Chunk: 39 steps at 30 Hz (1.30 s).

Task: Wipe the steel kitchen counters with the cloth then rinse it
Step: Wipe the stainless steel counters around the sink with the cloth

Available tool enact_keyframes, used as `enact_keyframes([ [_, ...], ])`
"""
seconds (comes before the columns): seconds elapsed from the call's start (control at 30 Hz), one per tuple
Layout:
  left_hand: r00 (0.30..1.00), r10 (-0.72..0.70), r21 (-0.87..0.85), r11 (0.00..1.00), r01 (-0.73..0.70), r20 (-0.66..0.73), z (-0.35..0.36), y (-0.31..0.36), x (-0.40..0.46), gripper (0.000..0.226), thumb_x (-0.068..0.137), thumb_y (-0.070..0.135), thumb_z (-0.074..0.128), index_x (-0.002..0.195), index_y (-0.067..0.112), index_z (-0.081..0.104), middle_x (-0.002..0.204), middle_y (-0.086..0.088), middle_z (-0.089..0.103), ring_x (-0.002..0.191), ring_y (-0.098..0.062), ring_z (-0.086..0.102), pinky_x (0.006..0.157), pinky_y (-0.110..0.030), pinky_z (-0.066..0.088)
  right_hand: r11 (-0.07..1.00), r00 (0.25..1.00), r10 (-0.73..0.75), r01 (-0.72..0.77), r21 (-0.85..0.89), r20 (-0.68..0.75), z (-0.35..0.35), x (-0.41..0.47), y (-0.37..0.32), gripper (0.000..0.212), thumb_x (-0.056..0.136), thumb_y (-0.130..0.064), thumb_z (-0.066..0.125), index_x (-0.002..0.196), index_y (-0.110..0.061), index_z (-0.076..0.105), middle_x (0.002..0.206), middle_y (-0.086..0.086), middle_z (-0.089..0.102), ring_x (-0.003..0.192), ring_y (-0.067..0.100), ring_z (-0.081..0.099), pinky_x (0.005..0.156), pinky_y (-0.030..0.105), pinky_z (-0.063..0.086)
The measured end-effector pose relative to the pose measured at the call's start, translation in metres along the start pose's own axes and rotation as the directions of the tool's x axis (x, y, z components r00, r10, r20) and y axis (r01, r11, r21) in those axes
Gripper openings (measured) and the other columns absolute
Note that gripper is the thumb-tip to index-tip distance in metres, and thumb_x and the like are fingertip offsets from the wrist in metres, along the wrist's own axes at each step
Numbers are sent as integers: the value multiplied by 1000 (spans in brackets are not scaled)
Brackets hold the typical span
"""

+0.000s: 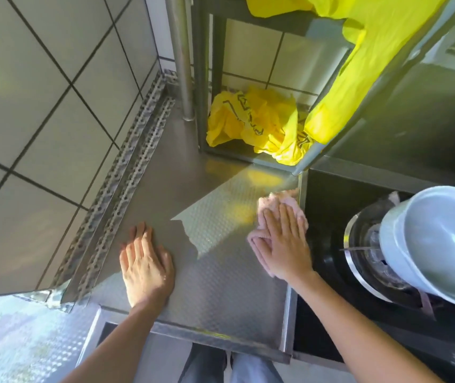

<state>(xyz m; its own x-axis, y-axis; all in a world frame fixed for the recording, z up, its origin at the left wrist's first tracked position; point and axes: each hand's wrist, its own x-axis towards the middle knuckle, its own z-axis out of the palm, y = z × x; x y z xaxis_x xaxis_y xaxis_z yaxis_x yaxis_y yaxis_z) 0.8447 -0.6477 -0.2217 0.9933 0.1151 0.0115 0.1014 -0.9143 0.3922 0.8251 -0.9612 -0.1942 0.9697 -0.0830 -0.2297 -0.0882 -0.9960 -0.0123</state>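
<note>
Item: embossed stainless-steel kitchen counter, set in a corner of white tiled wall, part sunlit, part in shade.

Containers: grey metal shelf frame standing at the counter's far end; its lower level holds a crumpled yellow plastic bag with black print. A second yellow plastic sheet drapes from the upper level, its top cut off by the picture edge. To the right, a white round bowl-shaped pot sits tilted on a black gas burner with a steel ring; its inside shows no contents.

Hands: left hand lies flat on the bare counter, palm down, fingers straight and close together, holding nothing. Right hand lies flat on a pale pink wiping cloth, fingers straight and slightly spread, pressing it to the counter near the right edge, just beside the stove.

Obscured: most of the cloth is under the hand; the cloth's outline is blurred. A round steel post rises out of view. Jeans-clad legs show below the counter's front edge.
</note>
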Motion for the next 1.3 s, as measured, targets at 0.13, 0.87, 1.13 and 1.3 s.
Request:
enact_keyframes([
  [0.13, 1000, 16, 21, 1000, -15, -18, 7, -6, 2, 60, 97, 35, 39, 152, 9, 41, 162, -12, 43, 154, -34, 33, 126, -55, 27, 961, 978, 210, -205, 184, -8, -9, 57, -57, 74, 102, -58, 34, 165, -22, 20, 171, 25, 6, 159, 44, 3, 128, 56, 5],
  [0.87, 997, 45, 55, 998, -41, -68, 5, 0, 0, 57, 95, 23, 45, 148, 3, 49, 160, -14, 47, 155, -34, 37, 120, -57, 36, 958, 981, 4, 52, 282, -194, -14, 114, -143, 57, 91, -54, 56, 137, -20, 65, 159, 22, 42, 154, 42, 28, 126, 56, 17],
  [1.13, 998, 40, 57, 998, -37, -53, 3, 1, 0, 58, 94, 21, 49, 149, 3, 48, 161, -14, 46, 156, -33, 35, 121, -58, 34, 779, 786, -580, 612, 139, -211, 19, 60, -66, 67, 98, -62, 54, 154, -24, 49, 169, 8, 30, 159, 29, 20, 126, 54, 23],
  [1.3, 999, 25, 55, 998, -23, -30, 1, 2, 0, 61, 93, 21, 52, 151, 4, 46, 163, -13, 45, 156, -34, 35, 121, -59, 35, 888, 884, -397, 438, 142, -246, -9, 104, -68, 58, 98, -44, 60, 145, -11, 59, 156, 20, 48, 150, 40, 37, 120, 58, 31],
])
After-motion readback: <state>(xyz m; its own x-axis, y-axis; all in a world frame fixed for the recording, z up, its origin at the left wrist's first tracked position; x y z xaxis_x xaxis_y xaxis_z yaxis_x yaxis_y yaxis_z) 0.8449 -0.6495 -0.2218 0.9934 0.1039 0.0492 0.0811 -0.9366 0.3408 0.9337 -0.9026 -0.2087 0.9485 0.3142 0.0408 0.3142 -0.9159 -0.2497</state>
